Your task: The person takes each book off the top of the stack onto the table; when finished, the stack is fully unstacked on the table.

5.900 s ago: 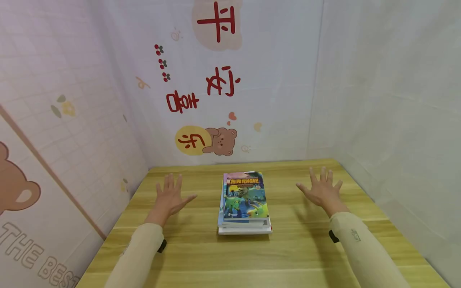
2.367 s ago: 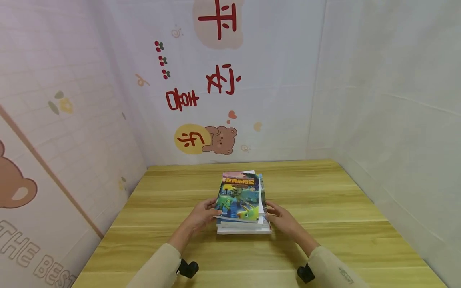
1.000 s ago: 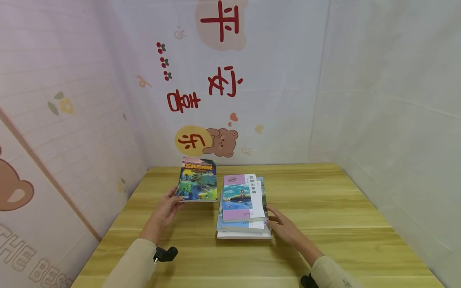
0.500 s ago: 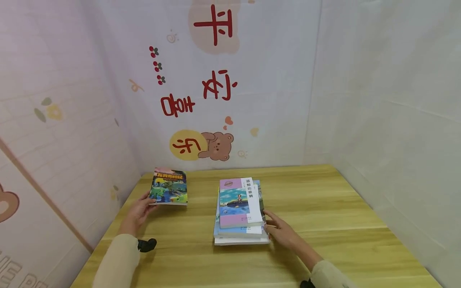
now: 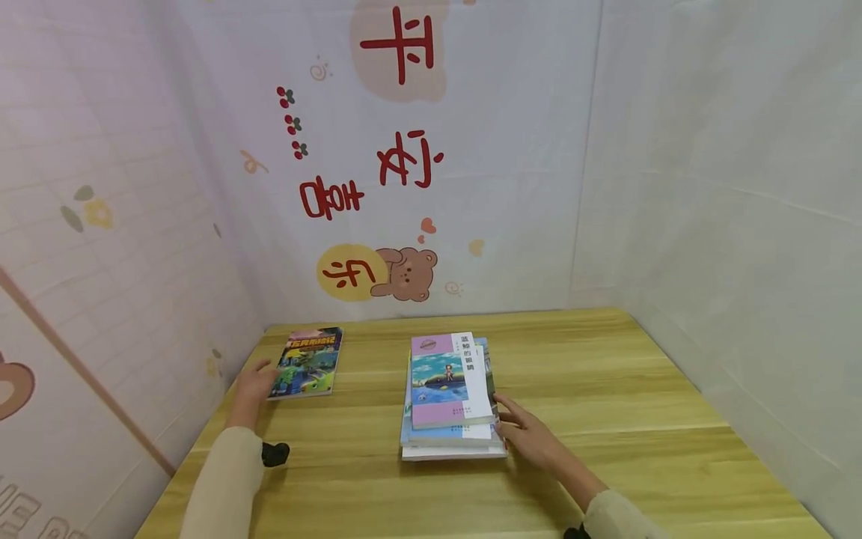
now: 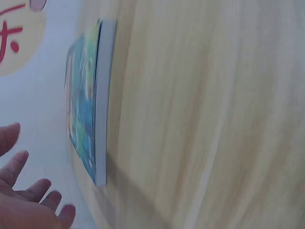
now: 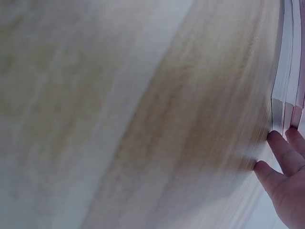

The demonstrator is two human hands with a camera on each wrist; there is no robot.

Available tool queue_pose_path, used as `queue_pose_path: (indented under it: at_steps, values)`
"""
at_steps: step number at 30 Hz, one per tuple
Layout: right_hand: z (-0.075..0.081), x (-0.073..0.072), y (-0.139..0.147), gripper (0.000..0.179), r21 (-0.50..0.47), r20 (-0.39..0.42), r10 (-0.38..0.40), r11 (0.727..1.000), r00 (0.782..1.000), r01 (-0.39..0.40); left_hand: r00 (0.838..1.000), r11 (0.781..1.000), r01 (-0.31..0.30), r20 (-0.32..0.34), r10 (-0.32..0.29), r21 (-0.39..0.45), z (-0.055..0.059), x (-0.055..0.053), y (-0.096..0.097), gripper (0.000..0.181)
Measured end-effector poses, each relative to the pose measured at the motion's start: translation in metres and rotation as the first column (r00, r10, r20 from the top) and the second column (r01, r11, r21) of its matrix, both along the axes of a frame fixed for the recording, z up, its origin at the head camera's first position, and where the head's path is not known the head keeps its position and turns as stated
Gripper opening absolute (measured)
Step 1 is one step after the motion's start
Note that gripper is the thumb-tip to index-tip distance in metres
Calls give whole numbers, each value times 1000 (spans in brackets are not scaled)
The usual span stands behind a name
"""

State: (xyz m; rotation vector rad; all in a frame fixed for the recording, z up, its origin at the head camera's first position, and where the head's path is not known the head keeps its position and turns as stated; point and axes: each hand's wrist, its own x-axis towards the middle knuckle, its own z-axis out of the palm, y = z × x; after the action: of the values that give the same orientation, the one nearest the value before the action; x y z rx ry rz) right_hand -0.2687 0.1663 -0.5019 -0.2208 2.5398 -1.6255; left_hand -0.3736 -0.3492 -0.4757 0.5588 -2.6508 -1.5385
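A paperback (image 5: 307, 364) with a colourful green-and-blue cover lies flat at the table's far left. My left hand (image 5: 252, 391) is at its left side; in the left wrist view the spread fingers (image 6: 35, 191) stand apart from the book's edge. Near the table's middle sits a stack of several books, topped by a pink-and-white book (image 5: 441, 389) with a sea picture. Under it show a light-blue book (image 5: 438, 436) and a white-edged one (image 5: 451, 453). My right hand (image 5: 536, 442) rests its fingertips (image 7: 276, 138) against the stack's right side, fingers extended.
The wooden table (image 5: 606, 404) meets a printed white wall sheet (image 5: 525, 187) at the back and pale sheets on both sides. A black wrist device (image 5: 274, 454) sits on the left sleeve.
My left hand has carried the colourful paperback off the stack to the left, set it down and released it. The pink-and-white book is uncovered. My right hand stays beside the stack.
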Motion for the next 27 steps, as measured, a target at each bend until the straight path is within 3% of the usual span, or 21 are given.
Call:
queue_pose_path:
  at_steps: [11,19,27]
  values:
    - [3,2,1,60,6,3,8,1000,1000,-8,987,983,140,-101,-129,120,21,12,64,69]
    - [1,4,2,59,18,-6,29,999,1000,-29,968,960,218,-161,-190,175,26,20,112,61]
    - [-1,-2,5,60,44,-25,63,997,998,-61,950,905,300,-178,-255,301,33,41,158,60]
